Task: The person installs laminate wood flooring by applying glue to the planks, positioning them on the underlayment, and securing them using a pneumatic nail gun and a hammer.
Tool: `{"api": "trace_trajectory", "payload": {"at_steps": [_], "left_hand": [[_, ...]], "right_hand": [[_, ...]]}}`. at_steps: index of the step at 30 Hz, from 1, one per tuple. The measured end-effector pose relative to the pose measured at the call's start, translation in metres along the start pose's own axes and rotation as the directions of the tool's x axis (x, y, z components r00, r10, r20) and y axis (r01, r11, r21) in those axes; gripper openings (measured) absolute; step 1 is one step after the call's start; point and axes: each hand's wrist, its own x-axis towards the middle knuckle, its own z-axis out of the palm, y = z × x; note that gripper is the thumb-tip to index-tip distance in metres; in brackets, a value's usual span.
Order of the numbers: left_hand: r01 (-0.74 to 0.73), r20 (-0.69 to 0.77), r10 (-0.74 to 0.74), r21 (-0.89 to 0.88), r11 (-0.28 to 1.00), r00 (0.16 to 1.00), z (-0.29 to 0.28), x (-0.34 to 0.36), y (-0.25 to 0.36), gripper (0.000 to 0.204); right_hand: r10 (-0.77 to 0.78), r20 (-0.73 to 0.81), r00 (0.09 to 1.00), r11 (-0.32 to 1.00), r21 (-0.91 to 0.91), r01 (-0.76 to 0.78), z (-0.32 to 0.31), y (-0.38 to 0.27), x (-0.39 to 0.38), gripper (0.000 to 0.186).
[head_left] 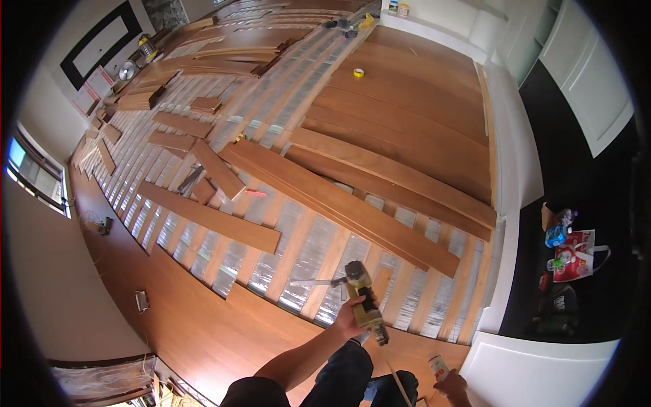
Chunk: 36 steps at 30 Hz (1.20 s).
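Observation:
My left hand (352,320) grips a yellow-and-black nail gun (366,305) above the edge of the laid wooden flooring (285,346), where it meets foil underlay (308,247) crossed by pale battens. My right hand (451,385), low at the right beside the white cabinet panel (536,370), is closed on a white container with red markings (439,367). Long wooden planks (352,217) lie stacked just ahead of the nail gun, with a single plank (210,220) to their left.
Loose plank pieces (180,125) cover the left floor. Farther off lie a yellow tape roll (359,72) on laid boards and tools (342,27). A black counter (576,183) at right holds bags (573,258). A window (37,173) is at left; a socket-like object (142,301) lies below it.

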Motion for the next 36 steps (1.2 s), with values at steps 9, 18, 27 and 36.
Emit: {"api": "trace_trajectory", "payload": {"at_steps": [9,18,27,36], "left_hand": [[-0.498,-0.319,0.485,0.046,0.866,0.814,0.017,-0.377,-0.008,0.019],[-0.696,-0.237,0.686,0.051,0.716,0.688,0.016,-0.641,-0.104,0.025],[-0.736,-0.165,0.722,-0.256,0.627,0.672,0.077,-0.769,-0.079,0.013],[-0.784,-0.056,0.786,-0.14,0.604,0.616,0.097,-0.91,0.069,0.019]], "right_hand": [[-0.137,0.274,0.952,0.955,-0.22,0.201,-0.002,-0.023,-0.19,0.077],[-0.279,0.287,0.916,0.928,-0.163,0.334,0.048,0.016,-0.324,0.069],[-0.369,0.173,0.913,0.898,-0.187,0.398,0.036,-0.088,-0.381,0.062],[-0.397,0.149,0.905,0.901,-0.123,0.416,0.097,-0.262,-0.419,0.055]]}}
